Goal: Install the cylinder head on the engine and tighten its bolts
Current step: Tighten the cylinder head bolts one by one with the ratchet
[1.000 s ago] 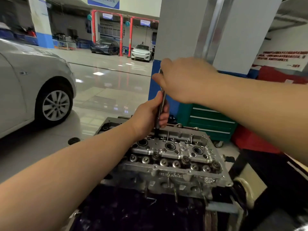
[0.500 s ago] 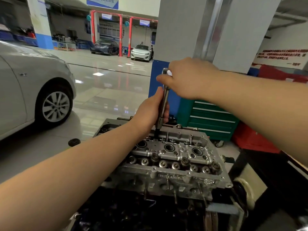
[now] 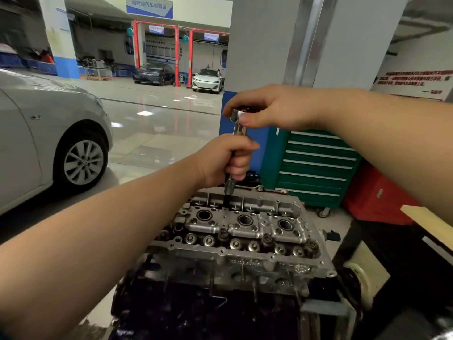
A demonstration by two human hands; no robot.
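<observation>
The cylinder head (image 3: 235, 244) sits on the engine (image 3: 196, 312). The left hand (image 3: 228, 160) grips the upright tool shaft (image 3: 239, 132), socket down in a far-row bolt hole. The right hand (image 3: 272, 109) pinches the tool's top; its thumb has shifted round since a second ago, indicating the bolt is being spun down.

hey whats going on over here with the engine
A person is working on a cylinder head that sits on the engine block. The left hand grips the shaft of an upright socket extension whose lower end goes into a bolt hole at the head's far side. The right hand pinches the extension's top end. The bolt itself is hidden.
</observation>
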